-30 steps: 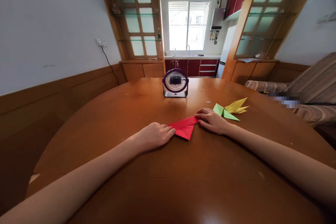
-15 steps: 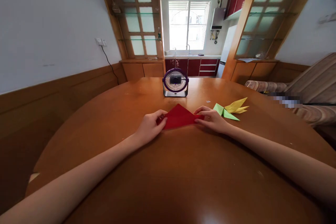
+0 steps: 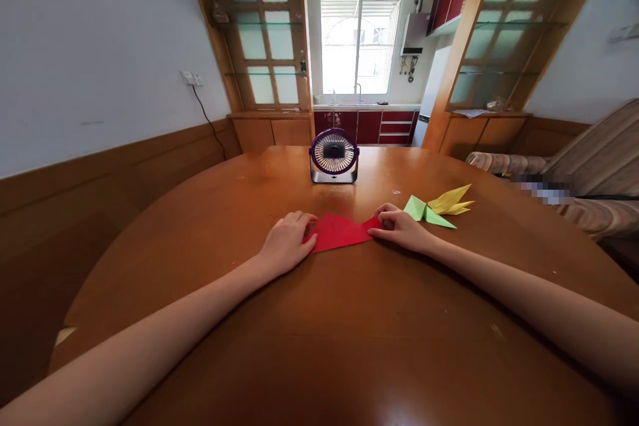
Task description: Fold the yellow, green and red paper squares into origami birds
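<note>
A folded sheet of red origami paper (image 3: 339,231) lies low on the table between my two hands. My left hand (image 3: 290,238) grips its left end, with the thumb along the edge and the fingers curled at the far side. At the other end, my right hand (image 3: 398,227) pinches the right corner, which is raised a little and bent. Just past my right hand rest a green folded paper piece (image 3: 415,208) and a yellow folded paper piece (image 3: 450,200), touching or overlapping each other.
A small purple desk fan (image 3: 334,154) stands upright on the round wooden table (image 3: 319,339), beyond the red paper. To the right is a striped sofa (image 3: 599,173). A power cord (image 3: 207,116) hangs from the wall socket on the left.
The red paper's peak, raised before, now sits lower and flatter on the table. My left hand has shifted slightly and flattened; my right hand has moved slightly left, still pinching the corner.
</note>
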A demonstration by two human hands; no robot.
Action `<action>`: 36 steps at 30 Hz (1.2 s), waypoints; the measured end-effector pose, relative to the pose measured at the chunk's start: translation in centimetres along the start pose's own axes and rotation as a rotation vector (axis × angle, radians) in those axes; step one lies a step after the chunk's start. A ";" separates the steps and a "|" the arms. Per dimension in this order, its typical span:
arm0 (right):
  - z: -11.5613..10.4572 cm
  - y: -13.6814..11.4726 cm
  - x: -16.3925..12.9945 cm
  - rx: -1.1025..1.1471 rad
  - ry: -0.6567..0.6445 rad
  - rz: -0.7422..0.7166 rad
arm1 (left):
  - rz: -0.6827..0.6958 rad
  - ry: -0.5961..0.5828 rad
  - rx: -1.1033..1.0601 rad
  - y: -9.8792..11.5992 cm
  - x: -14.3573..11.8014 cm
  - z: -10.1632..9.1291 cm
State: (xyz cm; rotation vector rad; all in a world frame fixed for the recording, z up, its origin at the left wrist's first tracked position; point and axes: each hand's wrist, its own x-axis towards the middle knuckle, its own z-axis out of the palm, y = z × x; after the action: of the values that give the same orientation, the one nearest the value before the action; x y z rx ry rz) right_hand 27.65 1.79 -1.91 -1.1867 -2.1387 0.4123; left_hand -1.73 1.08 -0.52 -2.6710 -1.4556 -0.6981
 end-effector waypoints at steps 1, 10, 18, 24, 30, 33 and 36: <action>0.0 0.0 0.0 -0.009 0.002 -0.002 | 0.044 0.023 0.049 0.1 0.0 0.1; 0.1 0.2 0.0 -0.043 0.022 -0.025 | 0.455 -0.137 0.081 3.2 1.7 1.8; 0.1 0.3 0.0 0.044 0.054 -0.013 | 0.498 -0.352 -0.234 3.7 2.8 2.8; -0.4 0.6 -0.2 0.193 0.028 0.049 | 0.503 -0.257 -0.216 3.6 2.4 2.8; -1.1 0.3 -1.0 0.225 -0.127 0.047 | 0.535 -0.197 -0.184 3.5 2.4 3.1; -1.3 0.1 -1.4 0.199 -0.236 0.019 | 0.529 -0.200 -0.178 3.5 2.4 3.1; -1.6 -0.2 -1.7 0.198 -0.335 -0.012 | 0.523 -0.204 -0.176 3.6 2.4 3.0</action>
State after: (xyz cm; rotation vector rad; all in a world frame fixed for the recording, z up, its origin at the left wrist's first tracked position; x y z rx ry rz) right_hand 29.25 0.14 -1.22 -1.0496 -2.3173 0.8479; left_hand 3.40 1.66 -1.61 -3.1318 -0.6745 -0.5400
